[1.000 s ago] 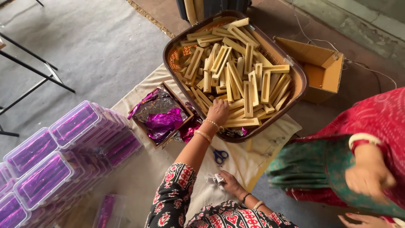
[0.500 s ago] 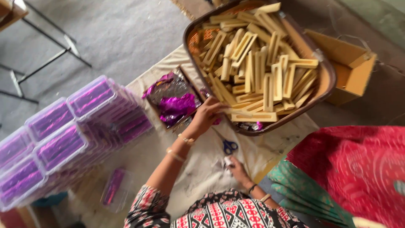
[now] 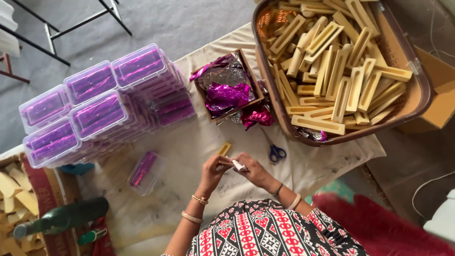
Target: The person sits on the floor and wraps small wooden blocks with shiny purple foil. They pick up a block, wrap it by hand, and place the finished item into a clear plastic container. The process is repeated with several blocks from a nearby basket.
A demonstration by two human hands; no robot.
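Item: yellow wooden stick (image 3: 224, 150), lying at lower centre of the frame, its near end being pinched by the left hand (image 3: 212, 171). Right hand (image 3: 252, 169) is gripping a small white piece (image 3: 238, 165) against it. Blue-handled scissors (image 3: 276, 152) are lying just right. Tray of sticks (image 3: 412, 102) is sitting upper right; purple-filled plastic boxes (image 3: 97, 114) are stacking at left.

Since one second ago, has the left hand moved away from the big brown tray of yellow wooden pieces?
Yes. The left hand has left the brown tray and moved back toward the body, below the blue-handled scissors.
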